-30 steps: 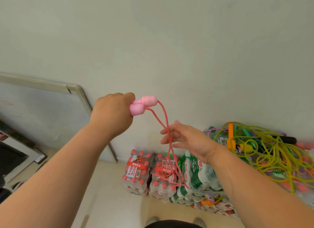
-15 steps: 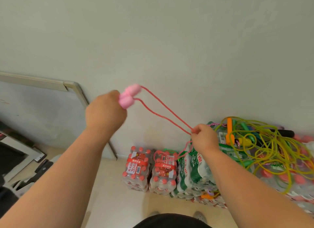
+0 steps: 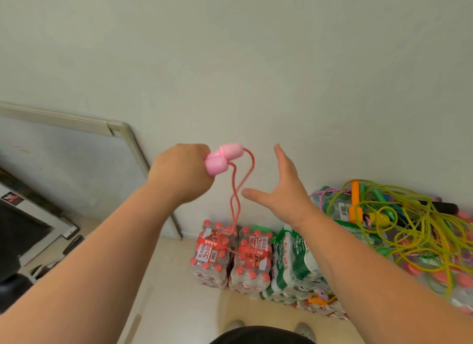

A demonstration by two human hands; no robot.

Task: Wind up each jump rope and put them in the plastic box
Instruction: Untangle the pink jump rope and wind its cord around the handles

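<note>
My left hand (image 3: 180, 172) grips both pink handles (image 3: 222, 159) of a pink jump rope, held up in front of the wall. The rope's pink cord (image 3: 236, 197) hangs down from the handles in two crossing strands toward the bottle packs. My right hand (image 3: 282, 190) is spread wide just right of the cord, fingers straight, holding nothing. A tangled pile of jump ropes (image 3: 399, 220), mostly yellow-green with orange, green and black handles, lies on top of bottle packs at the right. No plastic box is in view.
Shrink-wrapped packs of water bottles (image 3: 230, 256) stand on the floor against the wall, below my hands. A whiteboard (image 3: 66, 159) leans on the wall at the left. Dark equipment (image 3: 23, 228) lies on the floor at the far left. My shoes show at the bottom edge.
My right hand let go of the cord it was pulling taut to the right and moved back toward the handles, opening wide. The cord now hangs slack. My left hand barely moved.
</note>
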